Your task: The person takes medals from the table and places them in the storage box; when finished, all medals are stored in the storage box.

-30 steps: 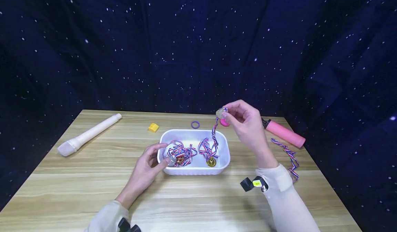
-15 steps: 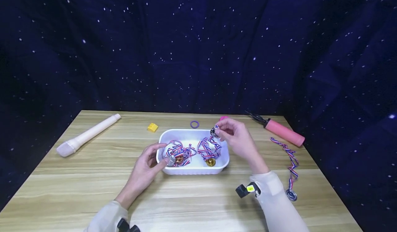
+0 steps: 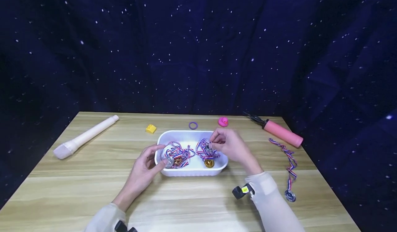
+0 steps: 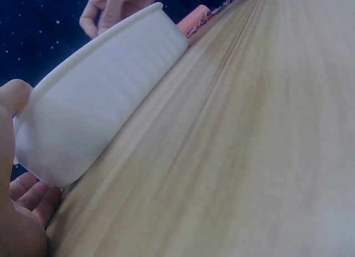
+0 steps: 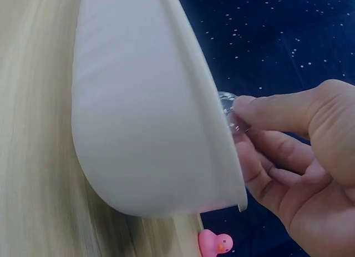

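Observation:
A white plastic tray [image 3: 194, 172] stands on the table, holding medals on red, white and blue striped ribbons. My left hand [image 3: 145, 171] grips the tray's left end, thumb at the near rim; the left wrist view shows fingers against its outer end wall. Beside that thumb lies a silver medal [image 3: 169, 162], with a bronze medal [image 3: 177, 161] next to it. Over the tray's right half, my right hand [image 3: 227, 145] pinches a silver medal [image 5: 227, 104] between thumb and fingers, above a heap of ribbon [image 3: 203, 149]. A gold medal [image 3: 209, 163] lies just below in the tray.
Right of the tray lies another silver medal [image 3: 289, 195] with its ribbon stretched out. Behind are a pink pump [image 3: 283, 132], a pink rubber duck [image 3: 223, 121], a purple ring [image 3: 193, 125] and a yellow block [image 3: 151, 128]. A white microphone [image 3: 85, 137] lies at left.
My right hand has lowered the silver medal from above the tray's back right corner into its right half, its ribbon gathering below. The left hand keeps its hold on the tray.

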